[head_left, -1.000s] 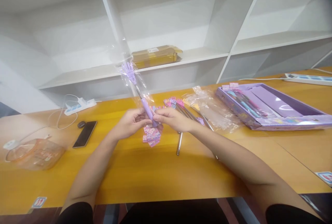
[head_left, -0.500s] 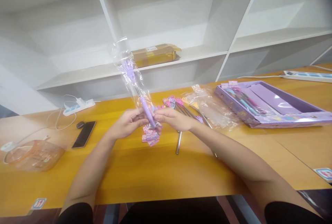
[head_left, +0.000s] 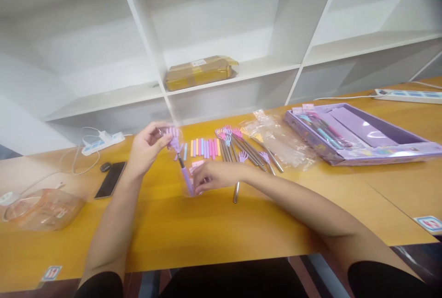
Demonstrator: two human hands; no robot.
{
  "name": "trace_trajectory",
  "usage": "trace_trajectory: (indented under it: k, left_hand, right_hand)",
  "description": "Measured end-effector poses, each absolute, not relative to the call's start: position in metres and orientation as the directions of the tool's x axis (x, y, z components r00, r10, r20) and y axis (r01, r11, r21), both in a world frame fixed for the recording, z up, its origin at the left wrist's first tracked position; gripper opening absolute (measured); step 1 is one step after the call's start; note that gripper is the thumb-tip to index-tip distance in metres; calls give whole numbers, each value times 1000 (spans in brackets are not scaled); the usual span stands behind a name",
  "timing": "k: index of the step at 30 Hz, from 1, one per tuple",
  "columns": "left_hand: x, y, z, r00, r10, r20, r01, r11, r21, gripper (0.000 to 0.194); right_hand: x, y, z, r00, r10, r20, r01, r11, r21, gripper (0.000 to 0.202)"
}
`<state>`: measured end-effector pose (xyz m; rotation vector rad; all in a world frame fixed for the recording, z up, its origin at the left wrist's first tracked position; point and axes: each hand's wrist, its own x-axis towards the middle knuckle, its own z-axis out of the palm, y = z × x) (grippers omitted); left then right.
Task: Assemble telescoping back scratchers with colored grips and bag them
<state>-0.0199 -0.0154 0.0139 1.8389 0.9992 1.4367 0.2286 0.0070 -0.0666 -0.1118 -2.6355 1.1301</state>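
Note:
A purple back scratcher point(head_left: 187, 179) in a clear plastic bag hangs tilted over the table, its hand-shaped head up and its handle down. My left hand point(head_left: 147, 146) is closed on the bag beside that head. Close to the handle's lower end is my right hand point(head_left: 216, 176), its fingers curled together over small pink cards point(head_left: 197, 164); what they pinch, if anything, is hidden. Behind lies a row of coloured handle sleeves point(head_left: 205, 148). Several more back scratchers point(head_left: 247, 148) with metal rods and coloured heads lie to the right.
Clear plastic bags point(head_left: 276, 137) lie in a heap beside a purple box point(head_left: 345, 157) holding packaged items. At left are a phone point(head_left: 110, 180), an orange translucent basket point(head_left: 48, 210) and a power strip point(head_left: 103, 143). A taped carton point(head_left: 200, 74) sits on the shelf behind.
Both hands held the bagged back scratcher by its handle before. My left hand has moved left and up to its head end; my right hand has lowered towards the pink cards. The scratcher is lower.

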Motion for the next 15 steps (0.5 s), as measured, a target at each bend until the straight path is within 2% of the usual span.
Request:
trace_trajectory:
  k: [5, 8, 11, 15]
  left_hand:
    - [-13, -19, 14, 177, 855, 488, 280, -519, 808, 25]
    - [-10, -20, 10, 211, 847, 487, 341, -531, 776, 19]
    - [-8, -20, 6, 216, 872, 440, 317, -488, 813, 24]
    - [-6, -24, 3, 226, 867, 445, 351, -498, 793, 33]
  right_hand:
    - [219, 12, -88, -986, 114, 120, -14, 666, -746, 31]
    - [216, 11, -95, -996, 85, -11, 65, 667, -742, 25]
    - [214, 9, -101, -987, 102, -123, 159, 700, -696, 23]
    - [211, 10, -112, -988, 87, -126, 152, 675, -722, 22]
